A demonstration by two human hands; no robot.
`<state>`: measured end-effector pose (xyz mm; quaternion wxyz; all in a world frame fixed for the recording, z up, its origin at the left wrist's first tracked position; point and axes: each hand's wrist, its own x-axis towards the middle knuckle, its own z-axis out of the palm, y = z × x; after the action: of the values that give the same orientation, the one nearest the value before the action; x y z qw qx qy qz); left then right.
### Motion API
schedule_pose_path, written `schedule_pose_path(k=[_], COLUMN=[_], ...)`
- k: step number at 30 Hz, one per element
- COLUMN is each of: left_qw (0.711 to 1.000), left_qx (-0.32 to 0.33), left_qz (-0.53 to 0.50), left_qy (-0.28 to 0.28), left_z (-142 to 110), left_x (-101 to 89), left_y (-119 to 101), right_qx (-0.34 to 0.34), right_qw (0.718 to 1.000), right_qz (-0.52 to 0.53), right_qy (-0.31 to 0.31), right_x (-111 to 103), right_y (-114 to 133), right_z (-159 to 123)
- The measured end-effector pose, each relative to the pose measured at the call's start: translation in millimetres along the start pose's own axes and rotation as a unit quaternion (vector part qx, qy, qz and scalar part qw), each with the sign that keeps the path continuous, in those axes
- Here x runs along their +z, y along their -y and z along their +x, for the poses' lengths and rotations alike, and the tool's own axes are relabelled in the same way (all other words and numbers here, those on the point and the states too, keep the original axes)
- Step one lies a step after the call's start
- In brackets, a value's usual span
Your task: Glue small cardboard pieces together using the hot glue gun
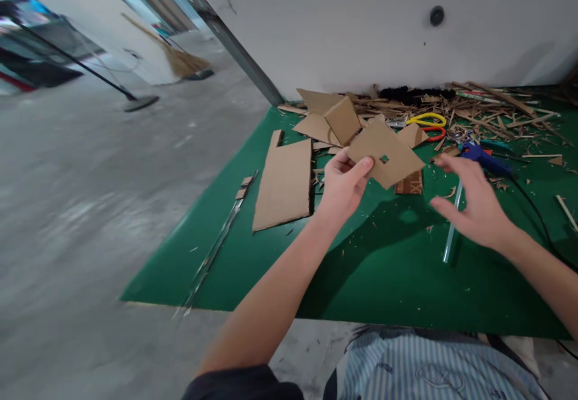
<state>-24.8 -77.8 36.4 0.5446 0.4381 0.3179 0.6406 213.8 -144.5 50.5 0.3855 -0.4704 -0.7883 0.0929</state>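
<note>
My left hand (347,183) pinches the left corner of a cardboard square (392,147) with a small diamond-shaped hole in its middle, held above the table. To the right of that square, my right hand (469,198) is raised with thumb and fingers apart, holding nothing. Partly hidden behind the right hand lies a clear glue stick or tube (450,237). A blue glue gun (485,158) rests just beyond those fingers. Beneath the held square shows a brown printed cardboard piece (409,184). Behind my left hand stands a folded cardboard shape (342,121).
A large cardboard sheet (286,183) and thin clear rods (219,240) lie on the left of the green table (361,285). Yellow and red-handled scissors (427,120) sit near heaped cardboard scraps (487,111) along the wall. A black cord (537,213) runs rightward. A broom (180,59) stands beyond.
</note>
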Motion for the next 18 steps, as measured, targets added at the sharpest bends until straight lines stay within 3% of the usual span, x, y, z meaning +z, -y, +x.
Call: schedule_pose_path(k=[2, 4, 9, 11, 14, 18], left_qw=[0.999, 0.998, 0.986, 0.971, 0.939, 0.888], left_qx=[-0.006, -0.010, 0.021, 0.075, 0.134, 0.135], left_qz=[0.016, 0.040, 0.108, 0.179, 0.300, 0.427], left_qy=[0.029, 0.054, 0.129, 0.143, 0.099, 0.103], left_z=[-9, -17, -26, -25, -23, -21], left_x=[7.4, 13.5, 16.8, 13.5, 7.7, 3.1], left_y=[3, 6, 9, 7, 5, 11], right_qx=[0.034, 0.089, 0.180, 0.190, 0.205, 0.240], right_qw=[0.996, 0.986, 0.945, 0.939, 0.946, 0.951], right_qz=[0.067, 0.131, 0.260, 0.255, 0.204, 0.134], right_qy=[0.042, 0.047, -0.080, -0.129, -0.146, -0.141], right_x=[12, 22, 28, 24, 15, 8], right_y=[9, 12, 4, -4, -19, -39], right_z=[-5, -8, -6, -2, 5, 8])
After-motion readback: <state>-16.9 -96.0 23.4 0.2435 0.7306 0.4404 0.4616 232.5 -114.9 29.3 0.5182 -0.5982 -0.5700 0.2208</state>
